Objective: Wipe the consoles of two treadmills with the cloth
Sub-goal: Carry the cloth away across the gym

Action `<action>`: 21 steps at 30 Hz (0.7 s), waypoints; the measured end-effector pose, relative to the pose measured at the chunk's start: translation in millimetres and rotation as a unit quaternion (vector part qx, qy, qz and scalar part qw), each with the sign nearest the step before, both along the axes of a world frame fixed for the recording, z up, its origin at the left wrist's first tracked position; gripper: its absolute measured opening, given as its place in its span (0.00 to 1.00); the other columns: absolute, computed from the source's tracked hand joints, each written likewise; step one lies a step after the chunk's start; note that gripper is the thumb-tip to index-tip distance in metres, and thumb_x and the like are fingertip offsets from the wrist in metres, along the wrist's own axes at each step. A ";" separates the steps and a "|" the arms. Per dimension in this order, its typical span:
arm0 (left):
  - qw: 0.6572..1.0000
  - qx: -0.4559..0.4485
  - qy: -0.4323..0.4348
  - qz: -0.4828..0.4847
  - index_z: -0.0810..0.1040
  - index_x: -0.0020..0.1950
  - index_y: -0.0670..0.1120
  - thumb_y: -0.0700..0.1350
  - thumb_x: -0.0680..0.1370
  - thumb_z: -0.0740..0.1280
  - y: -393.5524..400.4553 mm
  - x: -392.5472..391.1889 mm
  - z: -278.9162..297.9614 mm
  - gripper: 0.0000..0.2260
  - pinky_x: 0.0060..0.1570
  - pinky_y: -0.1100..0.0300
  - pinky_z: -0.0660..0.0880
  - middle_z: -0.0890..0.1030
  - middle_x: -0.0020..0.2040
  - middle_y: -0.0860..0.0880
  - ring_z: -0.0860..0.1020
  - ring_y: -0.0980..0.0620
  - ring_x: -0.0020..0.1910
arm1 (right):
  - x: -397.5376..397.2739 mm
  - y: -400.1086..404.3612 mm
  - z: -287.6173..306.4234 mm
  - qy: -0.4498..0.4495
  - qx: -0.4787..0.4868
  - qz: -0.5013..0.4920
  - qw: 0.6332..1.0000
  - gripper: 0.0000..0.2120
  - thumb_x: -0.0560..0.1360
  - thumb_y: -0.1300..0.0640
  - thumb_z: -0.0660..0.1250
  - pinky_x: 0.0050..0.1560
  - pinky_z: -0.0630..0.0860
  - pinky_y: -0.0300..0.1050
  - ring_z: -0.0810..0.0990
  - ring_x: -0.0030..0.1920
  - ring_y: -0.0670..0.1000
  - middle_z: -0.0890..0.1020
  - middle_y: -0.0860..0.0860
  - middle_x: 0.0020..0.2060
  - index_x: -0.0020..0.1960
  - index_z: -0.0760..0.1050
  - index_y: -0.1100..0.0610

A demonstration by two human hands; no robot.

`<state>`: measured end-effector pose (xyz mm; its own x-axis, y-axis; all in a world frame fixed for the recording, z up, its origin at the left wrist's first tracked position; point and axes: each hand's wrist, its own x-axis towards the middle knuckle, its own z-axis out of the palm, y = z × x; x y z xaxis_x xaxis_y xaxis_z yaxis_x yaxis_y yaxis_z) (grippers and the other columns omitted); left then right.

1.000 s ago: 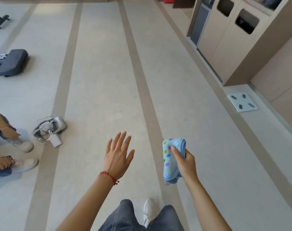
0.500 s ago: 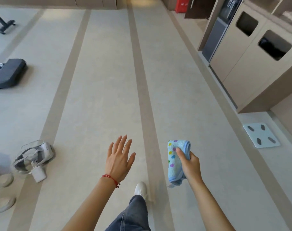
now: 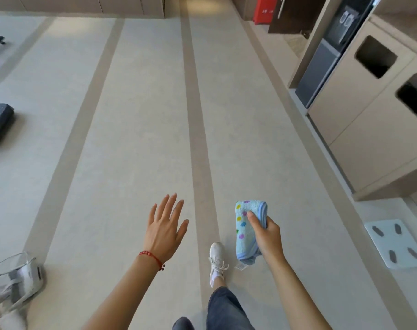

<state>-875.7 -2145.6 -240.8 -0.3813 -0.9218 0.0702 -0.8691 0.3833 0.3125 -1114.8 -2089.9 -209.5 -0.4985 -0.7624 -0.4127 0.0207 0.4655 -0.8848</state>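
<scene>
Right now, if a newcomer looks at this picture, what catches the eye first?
The light blue dotted cloth, gripped folded in the right hand low in the middle. Beside it the left hand spreads open, a red bracelet at its wrist. A white bathroom scale lies on the floor at right.

Head-worn view, looking forward and down (wide-angle), floor (image 3: 143, 115) below

Left hand (image 3: 166, 228) flat with fingers spread, right hand (image 3: 265, 235) curled around a folded cloth (image 3: 246, 231).

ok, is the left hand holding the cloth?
No, the left hand is open and empty; the right hand grips the cloth.
</scene>
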 end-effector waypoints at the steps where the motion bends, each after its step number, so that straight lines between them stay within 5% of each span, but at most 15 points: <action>1: 1.000 0.001 -0.003 0.005 0.70 0.66 0.43 0.58 0.82 0.43 -24.5 -8.5 -1.5 0.27 0.62 0.42 0.67 0.72 0.67 0.41 0.66 0.43 0.67 | -9.6 -26.4 -2.6 -0.002 -0.001 0.003 1.000 0.08 0.73 0.51 0.68 0.36 0.74 0.41 0.79 0.38 0.50 0.80 0.50 0.35 0.40 0.77 0.56; 21: 1.000 -0.020 -0.007 0.020 0.73 0.65 0.42 0.58 0.82 0.43 -473.6 -119.2 4.9 0.29 0.62 0.42 0.65 0.73 0.67 0.42 0.68 0.42 0.66 | -117.6 -483.5 3.8 -0.008 0.000 0.010 1.000 0.10 0.74 0.52 0.68 0.35 0.73 0.42 0.77 0.35 0.50 0.78 0.51 0.33 0.39 0.76 0.57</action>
